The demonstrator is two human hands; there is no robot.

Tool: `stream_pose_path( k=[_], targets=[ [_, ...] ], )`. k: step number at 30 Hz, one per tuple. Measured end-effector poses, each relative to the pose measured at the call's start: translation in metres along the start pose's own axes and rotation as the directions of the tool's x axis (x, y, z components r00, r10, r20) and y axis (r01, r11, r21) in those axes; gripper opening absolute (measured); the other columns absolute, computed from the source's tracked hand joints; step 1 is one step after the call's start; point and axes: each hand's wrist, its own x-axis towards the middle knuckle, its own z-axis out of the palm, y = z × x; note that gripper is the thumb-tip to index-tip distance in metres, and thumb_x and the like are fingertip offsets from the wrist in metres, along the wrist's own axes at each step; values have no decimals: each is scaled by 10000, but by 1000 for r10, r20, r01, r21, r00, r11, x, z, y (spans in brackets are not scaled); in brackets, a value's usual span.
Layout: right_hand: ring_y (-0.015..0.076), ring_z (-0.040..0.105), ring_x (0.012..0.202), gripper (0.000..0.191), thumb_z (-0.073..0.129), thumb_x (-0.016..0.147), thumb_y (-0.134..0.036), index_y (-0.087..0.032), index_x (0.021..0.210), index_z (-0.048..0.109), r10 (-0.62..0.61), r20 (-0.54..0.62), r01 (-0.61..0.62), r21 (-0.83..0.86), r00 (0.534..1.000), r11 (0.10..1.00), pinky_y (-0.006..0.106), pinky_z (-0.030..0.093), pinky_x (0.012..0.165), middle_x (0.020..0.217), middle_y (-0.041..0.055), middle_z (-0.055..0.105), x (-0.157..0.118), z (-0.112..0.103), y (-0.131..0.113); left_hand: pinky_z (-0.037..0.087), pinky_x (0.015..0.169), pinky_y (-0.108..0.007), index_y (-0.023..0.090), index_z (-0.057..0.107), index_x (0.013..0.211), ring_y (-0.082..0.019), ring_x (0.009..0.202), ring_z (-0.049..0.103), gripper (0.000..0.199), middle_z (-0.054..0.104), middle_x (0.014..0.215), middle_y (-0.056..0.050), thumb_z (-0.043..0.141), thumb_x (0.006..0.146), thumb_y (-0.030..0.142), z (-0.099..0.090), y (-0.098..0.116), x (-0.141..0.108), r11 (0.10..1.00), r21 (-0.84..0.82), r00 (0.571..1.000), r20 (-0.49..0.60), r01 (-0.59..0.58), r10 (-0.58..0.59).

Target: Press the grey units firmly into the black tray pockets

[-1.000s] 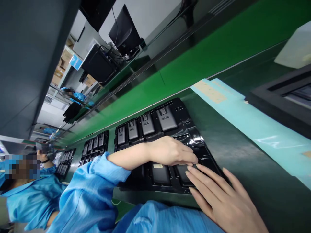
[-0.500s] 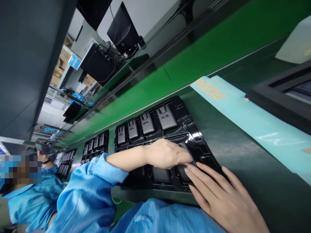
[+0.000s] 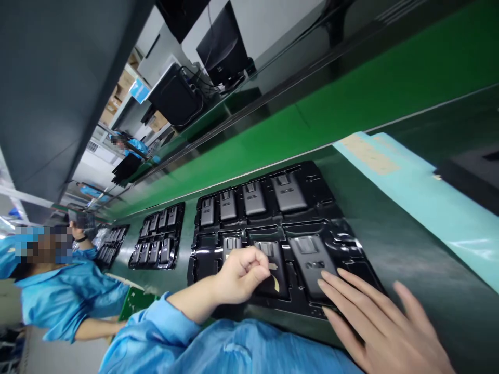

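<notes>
A black plastic tray holds two rows of dark grey, phone-like device housings. My left hand is closed, thumb pinched against curled fingers, above the near row. From its fingertips a thin pale yellow strip curves down over a housing; whether the strip is also stuck there I cannot tell. My right hand lies open, fingers stretched, with its fingertips on the lower edge of the nearest right housing. My left hand partly hides another housing.
Another loaded tray stands further left on the green bench, with one more beyond it. A pale turquoise sheet lies to the right beside a dark object. Left of me is a co-worker in a blue smock. Monitors stand behind.
My left hand has lifted off the right housing and moved left, uncovering it; the pale yellow strip now shows at its fingertips. My right hand stays by that housing. The camera view has shifted.
</notes>
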Motion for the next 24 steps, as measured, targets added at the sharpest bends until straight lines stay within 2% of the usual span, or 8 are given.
stream_pose_path(
  k=[2, 4, 7, 10, 13, 16, 19, 24],
  targets=[
    [217, 554, 905, 215, 402, 871, -187, -133, 1012, 556, -22, -42, 23, 18, 999, 1000, 451, 258, 970, 966, 85, 621, 7, -3, -8, 196, 410, -176, 162, 375, 618, -31, 414, 220, 480, 258, 458, 85, 419, 756, 619, 9, 0, -11, 984, -159, 991, -94, 77, -93],
    [193, 564, 867, 188, 472, 843, -156, -136, 1013, 549, -56, -88, 64, 95, 995, 993, 397, 344, 918, 915, 77, 624, 16, -4, -18, 187, 418, -180, 160, 375, 614, -29, 422, 211, 500, 240, 460, 91, 467, 712, 642, 18, 0, -19, 943, -305, 974, -133, 136, -184],
    [134, 569, 732, 165, 479, 830, -92, -148, 969, 549, -142, -104, 163, 232, 984, 959, 278, 443, 734, 781, 30, 611, 29, 1, -33, 184, 433, -183, 151, 390, 615, -26, 441, 230, 525, 279, 474, 85, 552, 637, 650, 26, 0, -25, 844, -504, 957, -100, 186, -271],
    [123, 567, 686, 190, 418, 833, -29, -143, 913, 548, -187, -104, 209, 274, 977, 939, 263, 455, 673, 743, 27, 603, 39, 10, -44, 156, 417, -186, 152, 391, 622, -15, 413, 217, 531, 313, 466, 89, 647, 562, 614, 29, -2, -29, 664, -713, 939, -20, 227, -342],
    [115, 566, 660, 175, 422, 829, -23, -145, 857, 545, -162, -113, 189, 293, 980, 937, 249, 451, 664, 720, 25, 600, 47, 17, -51, 110, 385, -190, 162, 380, 634, -7, 364, 163, 524, 278, 432, 110, 700, 527, 564, 31, -8, -32, 493, -834, 938, 81, 249, -337],
    [92, 551, 622, 176, 405, 842, -32, -150, 831, 535, -162, -100, 186, 327, 982, 926, 223, 434, 631, 686, 10, 586, 52, 20, -59, 90, 368, -182, 173, 363, 663, -8, 347, 138, 501, 255, 438, 119, 684, 568, 545, 33, -15, -35, 422, -885, 963, 92, 196, -253],
    [90, 533, 605, 175, 397, 837, -22, -140, 828, 526, -188, -82, 204, 340, 979, 918, 228, 422, 612, 664, 9, 569, 52, 23, -65, 112, 363, -175, 179, 359, 704, -9, 352, 163, 516, 282, 474, 117, 655, 580, 582, 30, -19, -38, 447, -879, 973, 69, 164, -222],
    [114, 538, 658, 202, 395, 815, -1, -131, 890, 530, -284, -9, 271, 328, 959, 905, 275, 426, 662, 716, 23, 575, 46, 32, -67, 205, 446, -195, 154, 408, 676, -30, 453, 251, 540, 317, 511, 83, 557, 610, 669, 16, -16, -44, 671, -714, 963, 17, 199, -267]
  ],
)
